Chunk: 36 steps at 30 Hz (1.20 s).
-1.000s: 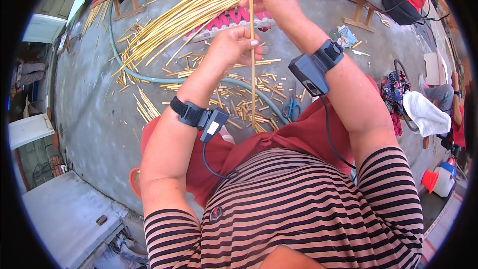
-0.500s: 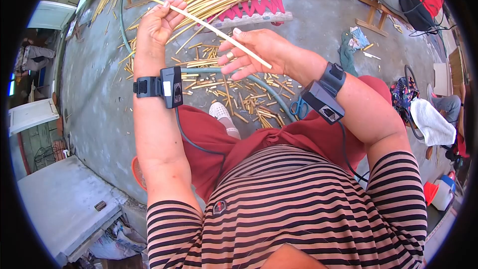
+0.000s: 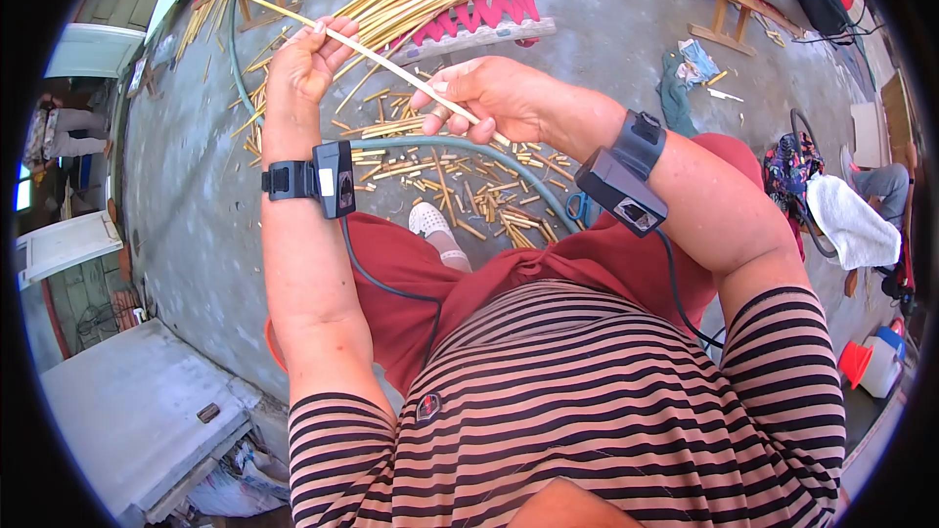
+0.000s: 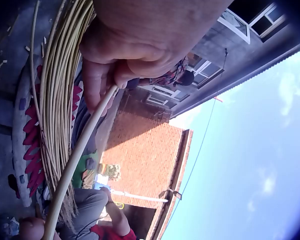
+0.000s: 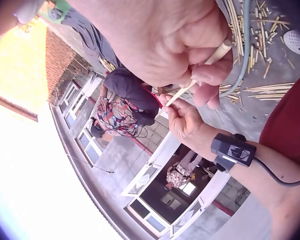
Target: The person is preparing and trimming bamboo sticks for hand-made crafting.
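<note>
A long, pale straw-coloured stalk (image 3: 380, 59) slants across the front of the body, its far end up to the left. Thumb and fingers of my left hand (image 3: 311, 59) pinch it partway along. Near its lower right end, my right hand (image 3: 514, 100) grips it with curled fingers. The right wrist view has the blunt end of the stalk (image 5: 220, 51) poking out past those fingers. Beyond both hands lies a thick bundle of similar stalks (image 3: 430, 2), with bushy tips at the right, over a pink slatted support (image 3: 489, 15).
Several short cut pieces (image 3: 518, 223) litter the concrete floor below the hands. A grey-green hose (image 3: 528, 174) curves through them, with blue-handled scissors (image 3: 579, 205) beside it. Wooden stands (image 3: 722, 15) are at the back. Other people sit nearby, one in a patterned top (image 5: 121, 117).
The stalk has swung from upright to slanting, as the left hand moved left and the right hand came down. The right fingers, spread beneath it half a second ago, have curled round it.
</note>
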Motion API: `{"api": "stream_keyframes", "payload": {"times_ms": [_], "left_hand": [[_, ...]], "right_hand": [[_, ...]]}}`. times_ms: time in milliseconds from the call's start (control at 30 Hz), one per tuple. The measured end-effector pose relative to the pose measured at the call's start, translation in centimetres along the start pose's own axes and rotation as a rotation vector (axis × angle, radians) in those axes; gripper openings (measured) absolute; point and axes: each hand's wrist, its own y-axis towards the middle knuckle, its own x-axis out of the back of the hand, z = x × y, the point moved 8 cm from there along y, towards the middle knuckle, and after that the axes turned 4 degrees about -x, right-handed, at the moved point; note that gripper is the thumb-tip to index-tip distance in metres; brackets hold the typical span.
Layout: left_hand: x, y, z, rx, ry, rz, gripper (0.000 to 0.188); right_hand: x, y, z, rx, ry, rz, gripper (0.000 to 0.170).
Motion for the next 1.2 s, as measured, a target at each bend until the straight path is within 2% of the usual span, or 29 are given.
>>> {"api": "stream_keyframes", "payload": {"times_ms": [167,200,233,267,300,333,400,467,567,600,667,733,767,833,867,900,933,967,1033,1067,1100,1133,1167,1200], "left_hand": [[-0.6,0.1,0.1,-0.055,-0.045,0.003,0.027],[0.2,-0.6,-2.8,-0.44,0.434,-0.218,0.03],[-1.4,-2.9,-5.3,-0.818,0.913,-0.432,0.033],[-4.3,-4.6,-5.9,-1.116,1.196,-0.407,0.035],[-7.4,-7.1,-5.8,-1.444,1.461,-0.461,0.037],[-10.9,-9.7,-6.8,-1.7,1.502,-0.273,0.037],[-13.7,-11.9,-4.7,-1.611,1.541,0.144,0.034],[-13.7,-12.1,-0.5,-0.912,1.484,0.51,0.027],[-13.3,-13.7,0.3,-0.922,1.759,0.55,0.021],[-12.6,-13.5,-0.4,-0.92,1.781,0.501,0.019],[-11.2,-13.2,-2.0,-0.892,1.529,0.49,0.018],[-9.9,-13.4,-3.5,-0.841,1.335,0.446,0.015],[-9.3,-13.7,-3.8,-0.85,1.31,0.467,0.015],[-8.5,-13.8,-4.4,-0.879,1.264,0.505,0.016],[-8.0,-13.7,-4.4,-0.84,1.306,0.513,0.016],[-7.5,-13.7,-4.2,-0.802,1.356,0.514,0.016],[-6.8,-13.4,-4.5,-0.769,1.422,0.493,0.017],[-6.1,-13.3,-4.6,-0.791,1.489,0.445,0.023],[-5.2,-13.7,-5.4,-0.907,1.593,0.354,0.028],[-4.5,-13.3,-4.8,-0.853,1.636,0.361,0.026],[-4.8,-13.6,-4.9,-0.859,1.634,0.388,0.022],[-5.1,-13.4,-4.5,-0.743,1.665,0.435,0.021],[-5.3,-13.2,-3.9,-0.718,1.634,0.475,0.02],[-5.5,-13.1,-3.6,-0.711,1.657,0.492,0.02]], "right_hand": [[0.3,-0.4,0.6,0.021,-0.086,-0.045,0.023],[0.7,-0.5,1.3,0.071,-0.268,-0.117,0.022],[1.1,-0.7,2.2,0.115,-0.45,-0.193,0.022],[1.5,-0.9,2.9,0.148,-0.63,-0.27,0.021],[2.2,-0.7,3.0,0.123,-0.712,-0.324,0.022],[2.1,-0.8,3.3,0.147,-0.786,-0.329,0.022],[1.7,-1.8,4.0,0.159,-0.861,-0.323,0.024],[1.4,-2.4,4.3,0.131,-0.862,-0.3,0.027],[3.1,-2.8,3.0,0.291,-0.739,-0.15,0.031],[5.2,-3.0,2.1,0.285,-0.739,-0.21,0.033],[11.3,-3.2,-1.2,0.157,-0.756,-0.323,0.031],[18.4,-4.2,-8.0,-0.309,-1.063,-0.434,0.021],[21.5,-5.2,-12.3,-0.491,-1.079,-0.383,0.021],[25.6,-6.8,-19.4,-0.622,-1.198,-0.454,0.027],[27.6,-7.7,-22.8,-0.692,-1.254,-0.484,0.03],[26.7,-8.7,-23.2,-0.625,-1.262,-0.681,0.034],[26.7,-9.4,-25.0,-0.657,-1.231,-0.744,0.041],[26.8,-9.2,-27.1,-0.59,-1.185,-0.844,0.049],[28.3,-7.5,-31.5,-0.017,-1.198,-0.957,0.076],[28.7,-7.2,-33.4,-0.259,-1.021,-0.959,0.078],[30.0,-7.3,-35.4,-0.278,-0.983,-0.977,0.083],[32.3,-6.9,-37.6,-0.205,-0.946,-0.968,0.089],[32.0,-7.6,-37.3,-0.348,-0.948,-1.046,0.092],[32.8,-7.2,-37.9,-0.29,-0.943,-1.087,0.095]]}}
